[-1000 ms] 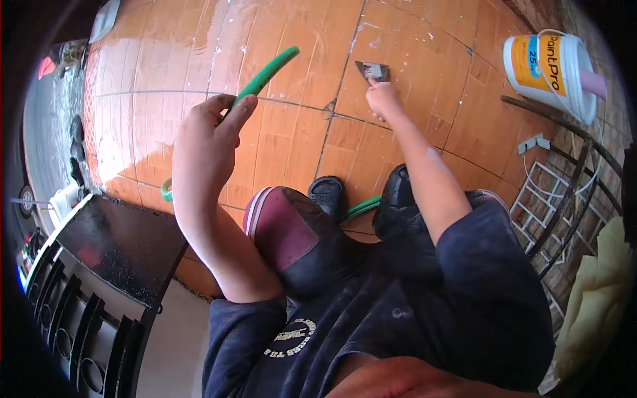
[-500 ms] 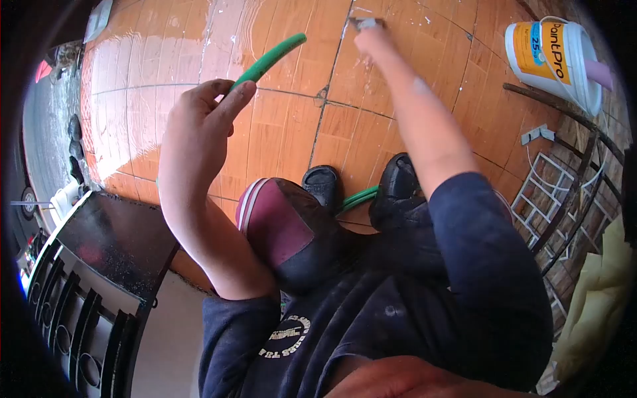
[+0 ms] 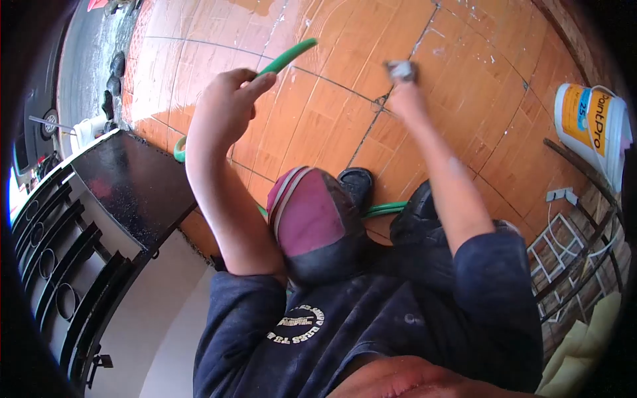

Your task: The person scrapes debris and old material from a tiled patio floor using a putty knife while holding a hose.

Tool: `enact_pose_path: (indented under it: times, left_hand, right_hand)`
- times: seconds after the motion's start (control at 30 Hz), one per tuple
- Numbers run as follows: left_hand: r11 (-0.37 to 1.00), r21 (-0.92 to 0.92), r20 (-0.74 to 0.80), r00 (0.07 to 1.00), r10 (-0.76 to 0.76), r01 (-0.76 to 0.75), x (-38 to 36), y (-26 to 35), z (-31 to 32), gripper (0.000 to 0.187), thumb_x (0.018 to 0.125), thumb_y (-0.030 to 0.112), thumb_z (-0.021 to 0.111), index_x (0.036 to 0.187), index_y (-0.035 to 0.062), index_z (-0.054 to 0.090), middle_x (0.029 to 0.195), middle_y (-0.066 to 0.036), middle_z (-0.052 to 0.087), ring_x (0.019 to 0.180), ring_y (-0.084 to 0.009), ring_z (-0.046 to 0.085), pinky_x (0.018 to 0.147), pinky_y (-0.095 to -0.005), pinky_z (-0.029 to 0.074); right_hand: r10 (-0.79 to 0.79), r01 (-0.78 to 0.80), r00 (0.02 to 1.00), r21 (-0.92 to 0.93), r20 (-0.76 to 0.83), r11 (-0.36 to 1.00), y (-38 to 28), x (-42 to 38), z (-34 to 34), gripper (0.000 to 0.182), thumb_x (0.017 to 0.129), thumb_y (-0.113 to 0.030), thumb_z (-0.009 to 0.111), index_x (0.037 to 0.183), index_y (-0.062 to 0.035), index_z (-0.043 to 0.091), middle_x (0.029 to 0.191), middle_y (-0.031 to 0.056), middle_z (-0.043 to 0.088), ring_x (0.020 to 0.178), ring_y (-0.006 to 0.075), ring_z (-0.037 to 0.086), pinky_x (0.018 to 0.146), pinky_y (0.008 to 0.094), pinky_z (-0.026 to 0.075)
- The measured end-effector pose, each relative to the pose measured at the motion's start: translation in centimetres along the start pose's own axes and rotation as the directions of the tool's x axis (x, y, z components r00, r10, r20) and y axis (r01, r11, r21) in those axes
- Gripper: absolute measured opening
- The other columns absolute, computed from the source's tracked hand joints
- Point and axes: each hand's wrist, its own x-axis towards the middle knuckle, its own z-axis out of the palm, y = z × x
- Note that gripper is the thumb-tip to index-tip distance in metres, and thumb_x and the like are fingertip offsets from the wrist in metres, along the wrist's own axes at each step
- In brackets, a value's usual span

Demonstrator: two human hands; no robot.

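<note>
My left hand is closed around a green hose, its free end pointing up and to the right above the wet tiled floor. My right hand reaches down to the tiles with its fingers closed on a small grey-white tool. Blur hides the tool's exact kind. It sits close to a dark grout line, and white specks dot the tiles around it. More of the green hose runs behind my shoes.
A white paint bucket stands at the right. Below it are dark curved bars and a white wire rack. At the left are a black metal panel and a railing. Water covers the floor's far left part.
My right hand has drawn the tool back toward my body across the tiles. The view has turned slightly, and my left hand still holds the hose raised.
</note>
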Motion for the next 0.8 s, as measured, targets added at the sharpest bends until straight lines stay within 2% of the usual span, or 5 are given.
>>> enact_pose_path:
  times: [0.2,0.23,0.4,0.73,0.8]
  left_hand:
    - [0.997,-0.047,-0.142,0.988,-0.062,0.056,0.1,-6.7,0.0,0.051,0.089,0.041,0.067,0.104,-0.0076,0.067,0.057,0.003,0.044,0.051,-0.0066,0.041,0.047,-0.0243,0.031]
    - [0.997,-0.045,-0.171,0.983,-0.066,0.06,-0.5,-7.1,0.2,0.052,0.088,0.042,0.067,0.106,-0.0078,0.067,0.057,0.002,0.044,0.052,-0.0066,0.041,0.048,-0.0248,0.031]
    - [0.997,0.038,-0.312,0.948,-0.054,0.07,-2.5,-6.5,-0.6,0.052,0.087,0.044,0.067,0.109,-0.0037,0.068,0.057,0.0,0.043,0.054,-0.008,0.044,0.05,-0.0263,0.034]
    - [0.992,-0.002,-0.257,0.959,-0.122,0.125,-3.5,-8.4,-0.8,0.047,0.089,0.047,0.062,0.105,0.0041,0.071,0.076,-0.021,0.065,0.077,-0.0356,0.067,0.069,-0.0409,0.05]
    - [0.995,-0.062,-0.326,0.941,-0.09,0.074,-3.7,-9.4,-1.1,0.044,0.088,0.038,0.067,0.104,-0.0029,0.07,0.058,-0.003,0.047,0.055,-0.0094,0.046,0.052,-0.0267,0.037]
  right_hand:
    - [-0.184,0.158,0.956,0.128,0.23,0.979,-9.8,6.9,4.4,0.032,0.083,-0.016,0.053,0.111,-0.0046,0.065,0.114,0.0249,0.064,0.107,0.0389,0.061,0.09,0.0472,0.05]
    - [-0.367,0.371,0.929,0.107,-0.056,0.922,-10.9,11.3,6.8,0.029,0.083,-0.013,0.049,0.1,0.0002,0.067,0.09,0.0253,0.068,0.071,0.0364,0.068,0.066,0.0459,0.056]
    - [-0.148,0.206,0.928,-0.139,0.342,0.969,-20.7,15.0,1.4,0.025,0.082,-0.013,0.05,0.077,0.0015,0.069,0.071,0.0224,0.068,0.063,0.0337,0.069,0.057,0.0426,0.055]
    - [0.068,0.043,0.935,-0.3,0.348,0.953,-21.6,12.4,-0.6,0.025,0.083,-0.014,0.058,0.102,-0.0054,0.07,0.089,0.009,0.073,0.082,0.0221,0.071,0.078,0.0374,0.053]
    - [0.054,0.053,0.936,-0.292,0.348,0.955,-20.4,9.7,-0.6,0.023,0.083,-0.014,0.058,0.099,-0.005,0.071,0.09,0.0101,0.073,0.084,0.0224,0.071,0.076,0.0387,0.054]
